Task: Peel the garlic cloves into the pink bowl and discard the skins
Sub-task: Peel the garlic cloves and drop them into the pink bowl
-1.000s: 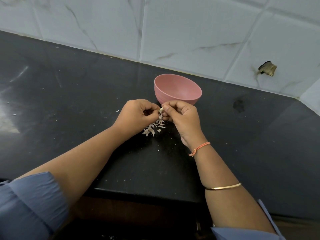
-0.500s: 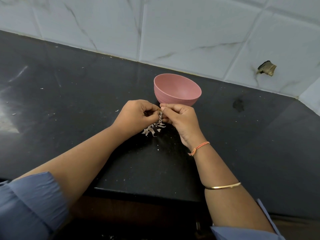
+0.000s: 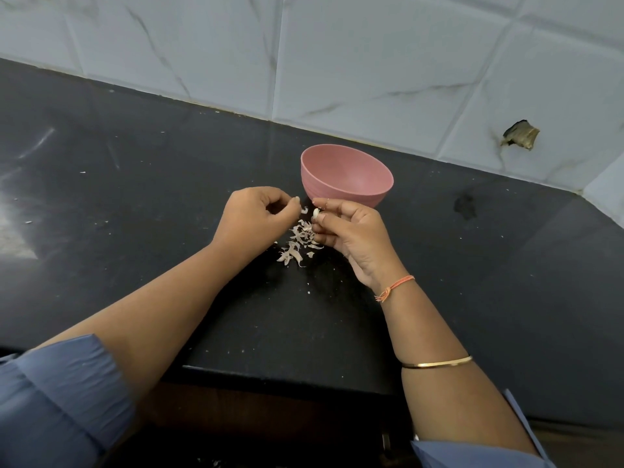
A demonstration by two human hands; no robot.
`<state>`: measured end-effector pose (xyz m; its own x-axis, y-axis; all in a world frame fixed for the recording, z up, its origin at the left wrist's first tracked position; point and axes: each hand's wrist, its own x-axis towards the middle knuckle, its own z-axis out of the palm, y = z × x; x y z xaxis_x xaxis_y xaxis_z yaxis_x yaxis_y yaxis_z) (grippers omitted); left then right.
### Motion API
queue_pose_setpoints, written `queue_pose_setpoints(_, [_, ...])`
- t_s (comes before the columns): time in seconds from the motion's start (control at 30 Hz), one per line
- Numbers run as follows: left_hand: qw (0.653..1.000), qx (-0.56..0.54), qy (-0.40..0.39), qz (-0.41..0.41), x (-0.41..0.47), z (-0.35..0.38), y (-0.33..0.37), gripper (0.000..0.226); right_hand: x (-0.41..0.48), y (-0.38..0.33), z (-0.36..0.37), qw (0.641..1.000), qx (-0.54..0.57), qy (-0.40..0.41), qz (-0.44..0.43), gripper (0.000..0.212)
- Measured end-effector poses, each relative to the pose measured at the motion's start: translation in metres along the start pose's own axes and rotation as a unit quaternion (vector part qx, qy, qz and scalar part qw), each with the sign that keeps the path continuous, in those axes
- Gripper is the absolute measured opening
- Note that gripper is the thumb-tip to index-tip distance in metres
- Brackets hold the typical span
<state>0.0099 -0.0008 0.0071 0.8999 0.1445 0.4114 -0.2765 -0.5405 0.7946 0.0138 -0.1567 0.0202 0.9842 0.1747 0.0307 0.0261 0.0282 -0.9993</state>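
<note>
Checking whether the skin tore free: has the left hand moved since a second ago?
Yes. The left hand has drawn leftward, away from the pink bowl, opening a gap to the garlic clove that the right hand pinches.

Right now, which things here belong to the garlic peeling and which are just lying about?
Job: garlic clove pinched in the right hand; left hand beside it; pink bowl; pile of skins on the counter.
Just there: dark stain on the counter; broken hole in the wall tile.

1 pink bowl, 1 garlic clove, 2 hands, 1 heap of skins.
</note>
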Motion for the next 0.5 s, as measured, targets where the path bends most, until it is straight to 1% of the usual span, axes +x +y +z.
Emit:
queue_pose_setpoints(0.07, [1.000, 0.007, -0.002, -0.006, 0.0001, 0.0011, -0.0012, 0.028, -0.0001, -0.0002, -0.0010, 1.000, 0.027, -0.012, 0.003, 0.024])
queue_pose_setpoints(0.1, [1.000, 0.011, -0.005, -0.001, 0.0001, 0.0012, -0.0011, 0.028, -0.0003, -0.0001, -0.0015, 0.999, 0.037, -0.016, 0.001, 0.023])
queue_pose_setpoints(0.13, [1.000, 0.012, -0.008, 0.007, 0.0003, 0.0013, -0.0013, 0.025, -0.0002, -0.0001, -0.0022, 0.999, 0.047, -0.018, -0.001, 0.021])
queue_pose_setpoints(0.23, [0.999, -0.010, -0.029, 0.030, 0.0001, 0.0010, -0.0006, 0.007, 0.0003, -0.0007, -0.0032, 0.997, 0.079, -0.016, -0.002, 0.017])
queue_pose_setpoints(0.37, [0.997, -0.023, -0.049, 0.061, -0.0024, 0.0010, 0.0013, 0.011, 0.0004, -0.0010, -0.0030, 0.994, 0.106, -0.006, 0.001, 0.012])
queue_pose_setpoints(0.5, [0.995, -0.025, -0.052, 0.086, -0.0040, 0.0011, 0.0030, 0.012, -0.0002, -0.0007, -0.0019, 0.994, 0.111, -0.005, 0.002, 0.011])
